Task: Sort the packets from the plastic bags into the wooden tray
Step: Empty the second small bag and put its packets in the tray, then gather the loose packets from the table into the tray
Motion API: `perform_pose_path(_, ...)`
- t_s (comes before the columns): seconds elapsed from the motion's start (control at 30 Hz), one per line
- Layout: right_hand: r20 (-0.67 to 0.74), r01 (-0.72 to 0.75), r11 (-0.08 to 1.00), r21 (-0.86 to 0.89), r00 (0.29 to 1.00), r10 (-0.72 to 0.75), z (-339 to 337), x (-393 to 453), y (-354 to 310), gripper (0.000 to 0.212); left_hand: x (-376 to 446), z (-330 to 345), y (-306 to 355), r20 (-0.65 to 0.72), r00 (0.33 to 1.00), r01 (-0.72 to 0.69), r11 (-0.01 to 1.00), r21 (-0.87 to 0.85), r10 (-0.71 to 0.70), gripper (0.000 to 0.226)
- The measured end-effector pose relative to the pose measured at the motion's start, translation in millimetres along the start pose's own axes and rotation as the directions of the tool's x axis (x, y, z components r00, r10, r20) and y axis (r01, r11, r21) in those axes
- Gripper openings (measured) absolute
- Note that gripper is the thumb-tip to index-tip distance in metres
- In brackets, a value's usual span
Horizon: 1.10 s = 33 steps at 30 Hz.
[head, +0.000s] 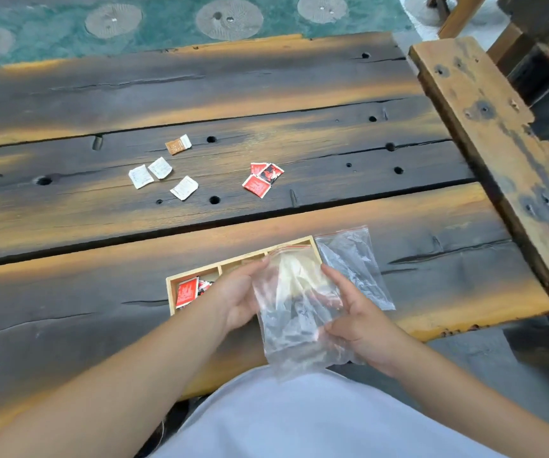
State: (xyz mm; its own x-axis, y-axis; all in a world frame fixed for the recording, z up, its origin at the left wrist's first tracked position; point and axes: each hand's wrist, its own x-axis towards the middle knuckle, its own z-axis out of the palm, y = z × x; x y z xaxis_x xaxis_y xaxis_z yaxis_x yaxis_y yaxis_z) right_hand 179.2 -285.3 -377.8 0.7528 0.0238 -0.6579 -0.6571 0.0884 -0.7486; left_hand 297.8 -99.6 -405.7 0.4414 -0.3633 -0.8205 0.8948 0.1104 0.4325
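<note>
A clear zip bag with a red seal strip (294, 312) is held above the wooden tray (233, 259) by both hands. My left hand (238, 299) grips its left edge and my right hand (354, 320) grips its right edge. The bag hides most of the tray. Red packets (188, 290) lie in the tray's leftmost compartment. A second clear bag (354, 264) lies flat just right of the tray. Farther out on the table lie three white packets (162, 176), a brown and white packet (177, 144) and a small pile of red packets (263, 178).
The table is made of dark, worn planks (101, 200) with gaps and holes. A raised wooden beam (498, 153) runs along the right side. A green patterned floor (167, 18) shows beyond the far edge. My light shirt (299, 418) fills the bottom.
</note>
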Motion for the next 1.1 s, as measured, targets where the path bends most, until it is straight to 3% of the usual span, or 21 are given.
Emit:
perform_pose_path(0.1,-0.213,-0.034,0.987,0.158,0.975,0.068,-39,-3,14,0.078,34,41,6,-0.010,0.999,-0.051,0.992,0.113,0.053,0.035)
perform_pose_path(0.17,-0.313,-0.060,0.977,0.205,0.942,0.124,-67,-8,26,0.059,54,73,8,0.020,0.995,-0.097,0.973,0.207,0.095,0.022)
perform_pose_path(0.23,-0.361,-0.089,0.976,0.200,0.919,0.158,-94,-15,36,0.040,75,105,8,0.061,0.991,-0.131,0.933,0.334,0.118,0.005)
perform_pose_path(0.33,-0.492,-0.077,0.988,0.137,0.860,0.135,-132,-21,50,0.013,111,145,11,0.121,0.974,-0.224,0.819,0.528,0.189,0.007)
perform_pose_path(0.47,-0.646,-0.061,0.992,0.111,0.754,0.118,-180,-10,64,0.016,151,194,18,0.205,0.943,-0.321,0.557,0.766,0.262,0.014)
perform_pose_path(0.67,-0.668,-0.152,0.982,0.110,0.720,0.187,-233,22,79,0.007,187,225,16,0.305,0.900,-0.378,0.207,0.903,0.312,0.015)
perform_pose_path(0.77,-0.695,-0.308,0.951,-0.013,0.687,0.213,-247,37,86,0.028,189,219,14,0.324,0.882,-0.358,0.039,0.933,0.343,0.039)
perform_pose_path(0.83,-0.717,-0.426,0.901,-0.078,0.653,0.246,-252,44,86,0.047,184,210,16,0.330,0.881,-0.352,0.004,0.936,0.338,0.048)
perform_pose_path(0.93,-0.735,-0.473,0.874,-0.112,0.632,0.247,-252,55,76,0.055,173,190,25,0.322,0.884,-0.335,-0.023,0.942,0.339,0.054)
perform_pose_path(1.1,-0.789,-0.564,0.720,-0.404,0.613,0.038,-228,89,37,0.055,154,141,55,0.255,0.875,-0.278,-0.005,0.961,0.411,0.061)
